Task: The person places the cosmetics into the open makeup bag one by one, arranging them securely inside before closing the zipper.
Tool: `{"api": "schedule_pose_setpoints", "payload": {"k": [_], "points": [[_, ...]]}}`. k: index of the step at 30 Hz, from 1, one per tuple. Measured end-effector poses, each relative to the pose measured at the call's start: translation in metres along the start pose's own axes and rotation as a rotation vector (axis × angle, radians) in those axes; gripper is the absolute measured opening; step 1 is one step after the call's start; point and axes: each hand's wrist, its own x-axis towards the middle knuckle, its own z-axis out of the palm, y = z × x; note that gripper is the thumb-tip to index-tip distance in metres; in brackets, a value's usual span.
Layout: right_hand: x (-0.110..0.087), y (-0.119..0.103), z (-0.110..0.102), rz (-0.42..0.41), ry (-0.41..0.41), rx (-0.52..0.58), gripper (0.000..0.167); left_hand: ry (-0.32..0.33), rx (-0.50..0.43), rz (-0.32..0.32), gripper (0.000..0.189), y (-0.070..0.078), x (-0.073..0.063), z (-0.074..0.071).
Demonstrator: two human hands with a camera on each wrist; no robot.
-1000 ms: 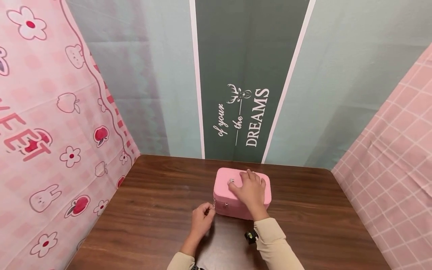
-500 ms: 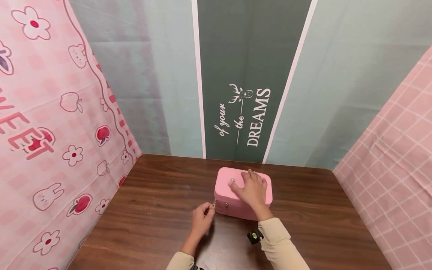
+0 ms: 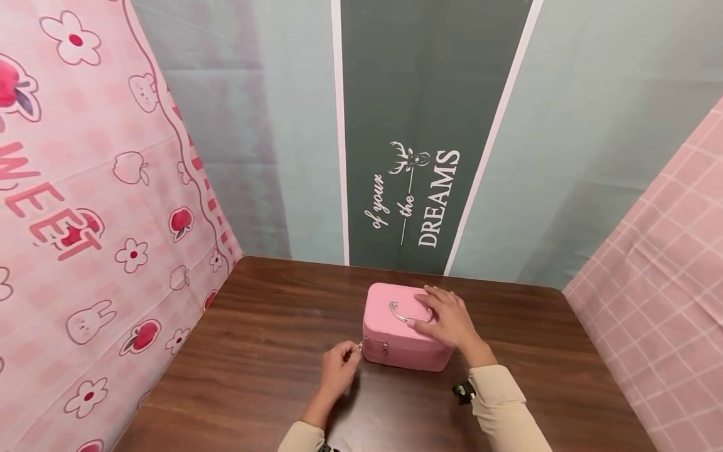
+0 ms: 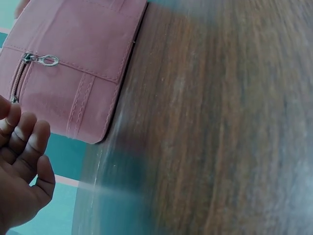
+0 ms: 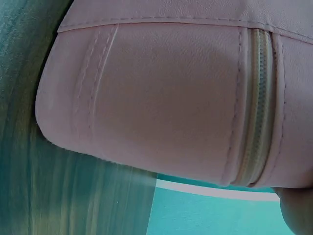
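Observation:
A pink cosmetic case (image 3: 390, 295) with a silver handle (image 3: 402, 317) on its lid stands on the table. My left hand (image 3: 339, 370) is at its front left corner, thumb and finger pinching a zipper pull (image 3: 359, 347). In the left wrist view the fingers of the left hand (image 4: 24, 156) curl beside a slider (image 4: 14, 99), while a second zipper pull (image 4: 48, 60) hangs free. My right hand (image 3: 452, 320) rests on the right end of the lid, thumb by the handle. The right wrist view has the case's closed zipper (image 5: 259, 107) close up.
The brown wooden table (image 3: 271, 326) reaches back to a grey-green curtain (image 3: 299, 157) with white lettering. A pink patterned cloth (image 3: 135, 207) hangs at the left, and a pink checked cloth (image 3: 666, 251) at the right.
My right hand has slid right across the lid, uncovering the handle and more of the front. The left hand keeps its pinch at the left corner. The head view has shifted slightly.

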Motion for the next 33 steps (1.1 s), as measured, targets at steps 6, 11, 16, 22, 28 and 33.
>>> {"api": "schedule_pose_setpoints", "payload": {"k": [6, 11, 16, 22, 28, 33], "points": [[-0.001, -0.013, 0.002, 0.096, 0.062, -0.019, 0.063, 0.012, -0.001, 0.017, 0.020, 0.003, 0.006, 0.003], [-0.008, -0.040, 0.009, 0.286, 0.134, -0.059, 0.064, 0.023, 0.002, 0.045, 0.024, 0.007, 0.012, 0.005], [-0.011, -0.070, 0.016, 0.446, 0.200, -0.096, 0.067, 0.034, 0.009, 0.028, 0.024, 0.008, 0.013, 0.010], [-0.012, -0.079, 0.021, 0.481, 0.273, -0.103, 0.065, 0.047, 0.015, 0.005, 0.025, 0.007, 0.014, 0.014], [-0.020, -0.073, 0.017, 0.466, 0.274, 0.040, 0.056, 0.000, -0.044, -0.069, 0.016, 0.004, 0.006, 0.014], [-0.036, -0.058, 0.005, 0.477, 0.438, 0.443, 0.034, -0.035, -0.092, -0.215, 0.024, 0.005, -0.006, 0.013]]}}
